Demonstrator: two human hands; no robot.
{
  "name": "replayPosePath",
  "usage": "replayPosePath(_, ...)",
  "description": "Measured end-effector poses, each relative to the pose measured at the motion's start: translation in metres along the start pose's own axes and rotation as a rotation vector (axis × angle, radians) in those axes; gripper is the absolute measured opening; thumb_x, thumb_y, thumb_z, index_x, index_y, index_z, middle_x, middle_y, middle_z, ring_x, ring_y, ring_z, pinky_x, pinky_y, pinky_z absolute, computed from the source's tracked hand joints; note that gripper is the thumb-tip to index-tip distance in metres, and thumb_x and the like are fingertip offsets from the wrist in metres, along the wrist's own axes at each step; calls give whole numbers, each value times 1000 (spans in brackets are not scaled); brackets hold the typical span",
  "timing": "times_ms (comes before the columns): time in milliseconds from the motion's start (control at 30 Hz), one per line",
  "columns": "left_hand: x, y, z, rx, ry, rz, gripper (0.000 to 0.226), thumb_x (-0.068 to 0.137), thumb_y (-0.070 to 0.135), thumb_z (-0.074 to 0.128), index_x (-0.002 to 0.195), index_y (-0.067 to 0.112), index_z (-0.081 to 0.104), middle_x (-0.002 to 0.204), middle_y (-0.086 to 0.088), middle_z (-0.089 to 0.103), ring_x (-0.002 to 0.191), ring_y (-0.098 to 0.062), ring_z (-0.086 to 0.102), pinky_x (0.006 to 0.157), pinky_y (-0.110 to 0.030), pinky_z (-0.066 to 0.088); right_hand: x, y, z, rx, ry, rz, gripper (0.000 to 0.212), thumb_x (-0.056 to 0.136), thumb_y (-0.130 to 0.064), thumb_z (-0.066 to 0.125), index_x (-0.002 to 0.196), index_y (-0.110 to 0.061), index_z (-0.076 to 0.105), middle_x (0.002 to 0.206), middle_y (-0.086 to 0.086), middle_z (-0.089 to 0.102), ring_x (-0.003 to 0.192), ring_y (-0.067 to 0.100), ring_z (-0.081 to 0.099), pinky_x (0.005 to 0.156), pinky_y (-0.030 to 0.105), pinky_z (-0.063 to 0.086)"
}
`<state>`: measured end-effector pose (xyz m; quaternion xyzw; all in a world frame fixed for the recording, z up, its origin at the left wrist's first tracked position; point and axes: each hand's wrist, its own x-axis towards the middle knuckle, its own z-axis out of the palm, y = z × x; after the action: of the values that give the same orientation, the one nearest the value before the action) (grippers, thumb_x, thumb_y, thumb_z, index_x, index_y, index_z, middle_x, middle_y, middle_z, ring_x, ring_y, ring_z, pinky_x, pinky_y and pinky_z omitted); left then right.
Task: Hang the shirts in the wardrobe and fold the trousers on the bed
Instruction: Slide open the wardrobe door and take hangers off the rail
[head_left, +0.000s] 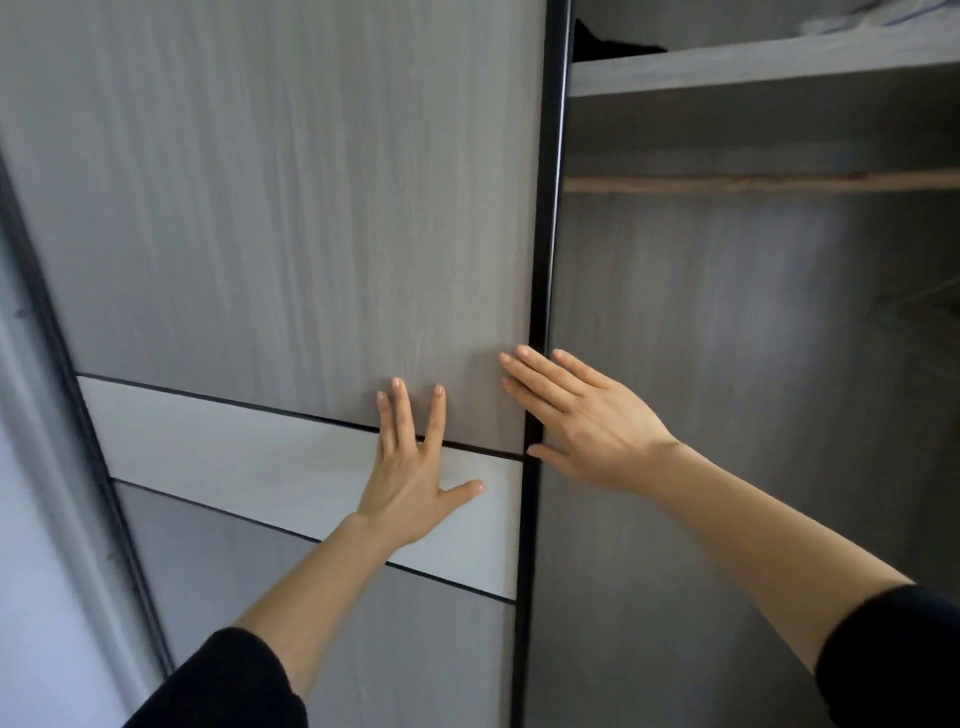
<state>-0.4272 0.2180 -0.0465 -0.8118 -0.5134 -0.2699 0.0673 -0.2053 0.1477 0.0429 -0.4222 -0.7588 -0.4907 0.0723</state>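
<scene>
Pressing both palms to the sliding door (270, 208) of the wardrobe (727, 364), I am at the very opening of the task. My left hand (410, 467) lies flat on the door's face, across the upper line of the door's pale band (260, 457). Its fingers (397, 410) are straight and fanned apart, and the thumb points toward the door's black edge strip (545, 208). My right hand (582, 421) reaches over that strip from the open side of the door. Its fingers (535, 374) are straight and close together with their tips on the door's face, and the thumb touches the strip lower down. Neither hand clasps anything.

Beyond the door's edge the wardrobe compartment stands exposed. A hanging rail (753, 182) runs away from the door, and a shelf (753, 73) lies above the rail. Some pale folded cloth (872, 21) rests on the shelf, far from the door; what it is I cannot tell. No garment shows on the stretch of rail in view. Faint shapes deep in the compartment, far from the door, are too blurred to name.

The shirts, the trousers and the bed are all out of view. By my judgement nothing has yet been hung or folded. Only access to the wardrobe is being dealt with, so every garment remains to be handled. Whether the door has reached the end of its travel cannot be told.
</scene>
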Motion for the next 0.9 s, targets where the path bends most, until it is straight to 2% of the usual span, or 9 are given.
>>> replayPosePath(100, 7, -23, 0, 17, 53, -38, 127, 70, 75, 58, 142, 17, -31, 143, -23, -40, 137, -49, -27, 118, -56, 7, 26, -13, 11, -52, 46, -28, 76, 82, -52, 66, 140, -9, 47, 150, 6, 40, 141, 22, 34, 115, 40, 25)
replayPosePath(167, 11, -36, -1, 13, 85, -65, 128, 69, 72, 62, 143, 16, -25, 147, -27, -33, 139, -50, -21, 117, -56, 9, 44, -22, 17, -72, 63, -54, 75, 83, -54, 64, 140, -9, 47, 150, 6, 41, 141, 22, 34, 115, 39, 25)
replayPosePath(333, 16, -71, -5, 12, 94, -93, 130, 67, 71, 64, 144, 17, -25, 151, -30, -25, 141, -47, -18, 116, -54, 21, 76, -39, 34, -12, 85, -68, 74, 86, -50, 64, 142, -6, 44, 152, 7, 37, 143, 24, 29, 117, 40, 23)
replayPosePath(567, 17, -75, -5, 16, 87, -80, 129, 68, 70, 64, 143, 18, -26, 151, -29, -27, 141, -48, -18, 117, -53, 13, 80, -40, 35, -18, 95, -77, 74, 84, -52, 64, 140, -7, 47, 151, 6, 39, 142, 24, 32, 115, 42, 27)
replayPosePath(633, 12, -72, -9, -39, 89, -79, 128, 71, 62, 70, 144, 20, -26, 152, -25, -28, 143, -43, -17, 118, -52, 11, 80, -40, 30, -46, 93, -87, 75, 85, -54, 63, 143, -10, 44, 152, 6, 37, 142, 23, 32, 115, 42, 26)
replayPosePath(733, 0, -50, -12, -96, 210, 58, 114, 75, 37, 72, 152, 17, -10, 158, -18, -9, 146, -35, 1, 117, -47, 18, 70, -34, 24, 9, 127, -28, 71, 86, -47, 64, 145, -14, 41, 152, 5, 37, 139, 22, 39, 111, 42, 34)
replayPosePath(800, -4, -22, -11, -145, 280, 179, 104, 75, 27, 68, 153, 14, -1, 158, -14, 4, 145, -31, 12, 115, -41, 21, 52, -23, 23, 70, 134, 79, 67, 82, -38, 69, 140, -13, 48, 148, 7, 44, 133, 24, 47, 104, 42, 42)
replayPosePath(900, 3, 29, -5, -180, 319, 351, 95, 75, 17, 63, 152, 8, 8, 155, -14, 15, 144, -30, 18, 116, -41, 23, 6, 4, 27, 73, 38, 203, 62, 73, -28, 75, 130, -8, 58, 139, 10, 54, 123, 27, 55, 94, 40, 48)
